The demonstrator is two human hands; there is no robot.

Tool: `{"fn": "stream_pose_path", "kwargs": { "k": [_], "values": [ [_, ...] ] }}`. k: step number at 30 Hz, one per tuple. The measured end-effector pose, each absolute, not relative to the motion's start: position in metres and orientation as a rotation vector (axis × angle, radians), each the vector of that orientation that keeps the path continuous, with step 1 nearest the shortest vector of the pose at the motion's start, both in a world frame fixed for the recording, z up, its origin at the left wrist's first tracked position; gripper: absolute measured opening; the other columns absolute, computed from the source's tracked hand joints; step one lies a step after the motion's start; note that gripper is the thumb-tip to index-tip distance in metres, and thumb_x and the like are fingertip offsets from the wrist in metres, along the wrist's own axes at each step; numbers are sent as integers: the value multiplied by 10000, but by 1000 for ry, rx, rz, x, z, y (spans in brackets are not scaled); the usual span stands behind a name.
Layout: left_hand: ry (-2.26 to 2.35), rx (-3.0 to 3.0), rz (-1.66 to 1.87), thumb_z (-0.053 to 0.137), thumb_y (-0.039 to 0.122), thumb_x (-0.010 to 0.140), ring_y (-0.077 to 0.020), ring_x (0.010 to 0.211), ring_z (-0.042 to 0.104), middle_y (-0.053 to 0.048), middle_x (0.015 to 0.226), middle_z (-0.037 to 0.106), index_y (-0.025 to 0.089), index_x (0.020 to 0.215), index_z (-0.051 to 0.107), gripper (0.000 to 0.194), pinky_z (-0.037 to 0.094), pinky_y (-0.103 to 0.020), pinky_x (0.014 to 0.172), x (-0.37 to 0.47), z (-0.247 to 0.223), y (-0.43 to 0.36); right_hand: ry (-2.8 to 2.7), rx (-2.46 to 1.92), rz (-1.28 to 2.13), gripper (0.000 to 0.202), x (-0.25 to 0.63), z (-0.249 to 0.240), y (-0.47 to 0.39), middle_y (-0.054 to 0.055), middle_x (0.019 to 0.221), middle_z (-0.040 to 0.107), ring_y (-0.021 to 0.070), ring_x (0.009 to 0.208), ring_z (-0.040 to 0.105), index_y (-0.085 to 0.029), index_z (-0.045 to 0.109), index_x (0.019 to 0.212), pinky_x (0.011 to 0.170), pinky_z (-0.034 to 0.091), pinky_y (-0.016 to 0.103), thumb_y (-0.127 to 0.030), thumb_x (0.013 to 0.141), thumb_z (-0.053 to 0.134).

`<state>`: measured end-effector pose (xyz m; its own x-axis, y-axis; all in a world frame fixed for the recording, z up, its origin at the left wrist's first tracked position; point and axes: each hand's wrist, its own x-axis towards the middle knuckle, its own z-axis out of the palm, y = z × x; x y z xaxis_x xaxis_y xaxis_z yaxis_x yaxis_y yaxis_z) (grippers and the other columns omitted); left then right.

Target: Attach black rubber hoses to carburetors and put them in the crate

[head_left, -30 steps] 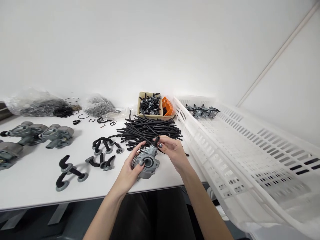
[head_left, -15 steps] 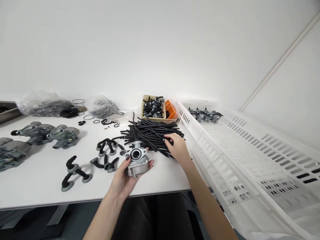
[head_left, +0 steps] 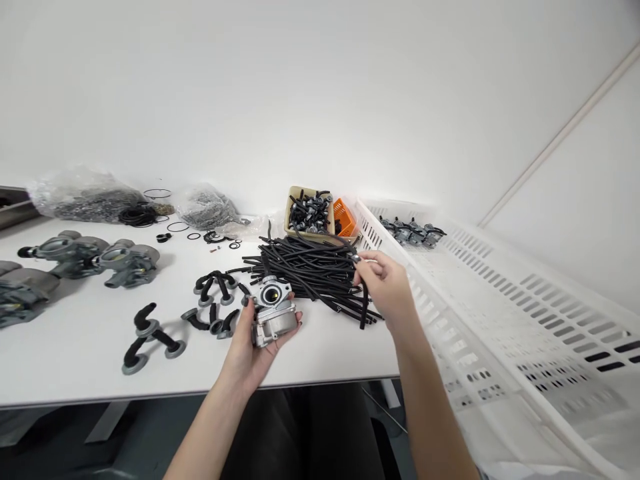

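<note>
Fingers of my left hand [head_left: 253, 357] are wrapped round a silver carburetor [head_left: 275, 319], its round bore facing me and a black rubber boot [head_left: 267, 265] standing on top. My right hand [head_left: 383, 283] pinches one black rubber hose [head_left: 364, 308], whose end hangs down below the fingers. Just left of that hand lies a heap of similar black hoses [head_left: 313, 267] on the white table. Several grey caps with black elbow boots [head_left: 153, 333] sit left of the carburetor, some grouped together.
More carburetors [head_left: 127, 262] rest at the left. Behind the hoses stand a cream bin [head_left: 287, 223] of capped boots and an orange basket [head_left: 345, 212]. A large white slotted crate [head_left: 425, 293] on the right holds several carburetors [head_left: 413, 231]. Bagged small parts [head_left: 207, 207] lie against the wall.
My right hand has drawn back from the hose heap, up and to the right, with one hose now in its fingers. The left hand still holds the carburetor, slightly turned.
</note>
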<state>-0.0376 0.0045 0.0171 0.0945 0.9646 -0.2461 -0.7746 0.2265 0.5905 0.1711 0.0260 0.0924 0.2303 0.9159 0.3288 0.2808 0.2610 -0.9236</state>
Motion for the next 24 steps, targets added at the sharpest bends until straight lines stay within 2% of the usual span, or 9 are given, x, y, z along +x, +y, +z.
{"fn": "stream_pose_path", "kwargs": {
  "k": [5, 7, 10, 12, 15, 19, 24],
  "values": [
    [683, 281, 1341, 469, 466, 966, -273, 829, 756, -143, 1053, 758, 105, 1153, 624, 435, 636, -398, 758, -36, 22, 6, -983, -1079, 983, 425, 181, 97, -17, -61, 547, 566, 69, 401, 281, -247, 653, 1185, 415, 158, 238, -312, 766, 683],
    [684, 258, 1346, 460, 457, 969, -280, 832, 755, -140, 1011, 764, 106, 1136, 627, 423, 635, -410, 758, -35, 24, 6, -948, -1017, 1045, 319, 188, 87, -30, -35, 541, 569, 69, 385, 279, -232, 720, 1061, 393, 141, 247, -338, 763, 680],
    [692, 258, 1346, 468, 426, 966, -302, 831, 756, -137, 961, 766, 110, 1122, 623, 385, 633, -436, 749, -34, 26, 6, -935, -919, 1061, 230, 200, 70, -37, 51, 607, 633, 132, 471, 458, -198, 763, 819, 404, 295, 274, -380, 743, 645],
    [703, 265, 1347, 474, 406, 963, -316, 825, 756, -134, 951, 765, 111, 1112, 620, 361, 632, -454, 745, -34, 26, 6, -928, -917, 1044, 215, 206, 62, -36, 79, 689, 677, 172, 569, 535, -204, 770, 838, 478, 397, 302, -342, 720, 654],
    [723, 264, 1349, 480, 377, 958, -326, 829, 754, -138, 951, 760, 101, 1103, 617, 340, 629, -474, 755, -34, 25, 6, -963, -1009, 988, 164, 208, 53, -29, 48, 674, 676, 140, 545, 502, -222, 759, 855, 483, 387, 274, -306, 721, 713],
    [728, 262, 1360, 524, 362, 936, -335, 842, 751, -148, 982, 754, 99, 1113, 613, 330, 626, -485, 769, -34, 23, 6, -1135, -1179, 769, 147, 202, 44, -20, 4, 612, 643, 109, 513, 476, -226, 739, 877, 487, 391, 243, -347, 806, 695],
    [732, 253, 1359, 547, 342, 924, -337, 841, 751, -149, 985, 754, 99, 1082, 623, 300, 628, -477, 765, -33, 24, 7, -1231, -1360, 529, 222, 197, 32, -5, 19, 658, 667, 147, 574, 563, -201, 736, 963, 540, 453, 275, -345, 825, 639]
  ]
}}
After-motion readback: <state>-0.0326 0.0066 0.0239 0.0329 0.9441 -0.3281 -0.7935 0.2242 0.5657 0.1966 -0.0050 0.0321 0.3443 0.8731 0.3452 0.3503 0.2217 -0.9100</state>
